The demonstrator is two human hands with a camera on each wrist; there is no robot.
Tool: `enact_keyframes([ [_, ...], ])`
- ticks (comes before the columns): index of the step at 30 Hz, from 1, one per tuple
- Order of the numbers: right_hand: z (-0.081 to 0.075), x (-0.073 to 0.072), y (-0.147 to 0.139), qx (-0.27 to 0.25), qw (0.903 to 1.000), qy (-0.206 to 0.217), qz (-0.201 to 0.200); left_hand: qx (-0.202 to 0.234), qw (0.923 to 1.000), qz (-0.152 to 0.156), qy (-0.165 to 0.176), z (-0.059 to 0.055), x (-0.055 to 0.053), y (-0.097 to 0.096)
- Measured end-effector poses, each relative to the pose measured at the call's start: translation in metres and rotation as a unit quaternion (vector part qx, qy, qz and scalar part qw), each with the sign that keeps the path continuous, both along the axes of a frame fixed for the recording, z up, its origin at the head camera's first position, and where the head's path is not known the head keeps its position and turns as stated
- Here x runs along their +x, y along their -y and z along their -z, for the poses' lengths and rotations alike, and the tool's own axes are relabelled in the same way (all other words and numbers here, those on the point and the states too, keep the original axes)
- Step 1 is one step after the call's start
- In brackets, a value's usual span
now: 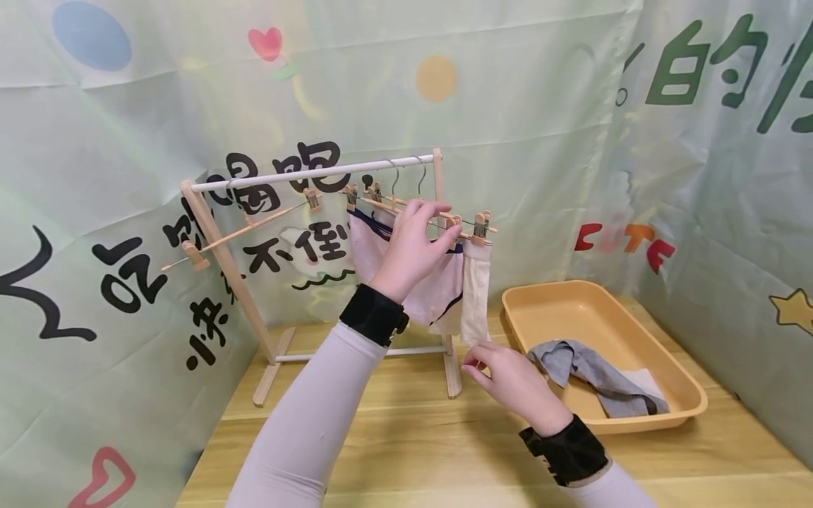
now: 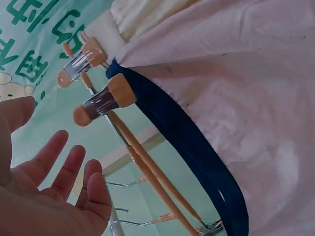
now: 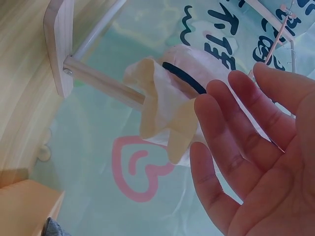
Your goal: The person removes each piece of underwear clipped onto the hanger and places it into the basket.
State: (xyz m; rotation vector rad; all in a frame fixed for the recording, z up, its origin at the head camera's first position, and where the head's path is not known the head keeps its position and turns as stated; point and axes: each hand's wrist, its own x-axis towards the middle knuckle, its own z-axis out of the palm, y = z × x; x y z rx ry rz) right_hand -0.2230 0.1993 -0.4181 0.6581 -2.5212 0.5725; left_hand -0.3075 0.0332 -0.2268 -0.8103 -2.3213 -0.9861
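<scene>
My left hand (image 1: 413, 247) is up at the front clip hanger, its fingers loosely spread beside a wooden clip (image 2: 104, 100) in the left wrist view. That clip grips the navy waistband (image 2: 182, 128) of pale pink underpants (image 1: 444, 282). On the hanger behind, a cream cloth (image 1: 476, 293) hangs down from another clip (image 1: 480, 229). My right hand (image 1: 517, 381) is just below the cream cloth's lower end, on its right. In the right wrist view its fingers are relaxed and apart, with nothing held, and they overlap the hanging garments.
The hangers hook over the white top bar (image 1: 311, 172) of a small wooden rack. A bare clip hanger (image 1: 254, 227) hangs at its left. An orange tray (image 1: 574, 291) stands at right on the wooden table (image 1: 406, 451), holding a grey cloth (image 1: 603, 381) and a white piece (image 1: 644, 383).
</scene>
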Motion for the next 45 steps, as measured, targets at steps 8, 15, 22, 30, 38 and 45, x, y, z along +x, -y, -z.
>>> enact_keyframes([
  [8,0.001,-0.001,0.001,0.002,1.0000,-0.005,0.000,-0.051,0.9986,0.001,0.011,0.001,-0.009,-0.004],
  [15,0.002,-0.001,0.001,0.003,1.0000,-0.007,-0.002,-0.080,0.9966,0.003,0.019,0.005,-0.014,-0.004],
  [22,0.004,-0.002,0.001,0.003,1.0000,-0.004,-0.003,-0.073,0.9971,0.004,0.023,0.011,-0.015,-0.003],
  [30,0.005,-0.002,0.002,0.006,1.0000,-0.001,0.000,-0.047,0.9989,-0.008,0.003,0.013,-0.015,-0.003],
  [38,0.005,-0.001,0.003,0.004,1.0000,0.002,-0.001,-0.002,0.9988,-0.032,-0.036,0.013,-0.004,-0.001],
  [45,0.006,-0.001,0.005,0.002,1.0000,-0.003,-0.005,0.019,0.9957,-0.073,-0.054,0.013,0.004,0.000],
])
